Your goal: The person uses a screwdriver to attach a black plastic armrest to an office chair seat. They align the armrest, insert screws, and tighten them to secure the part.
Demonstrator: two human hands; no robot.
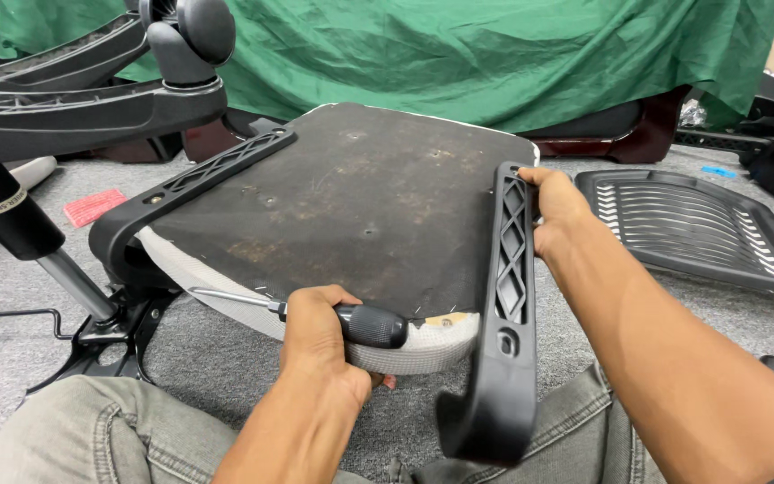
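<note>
In the middle of the frame the upturned chair seat [351,206], stiff and probably rather heavy, rests on the knees, the left hand [320,336] closed around a screwdriver [315,315], the right hand [555,208] gripping the black armrest [510,296].

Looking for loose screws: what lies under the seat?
Under the seat only grey carpet and the person's trouser legs show near its front edge. The rest beneath is covered by the seat itself.
</note>
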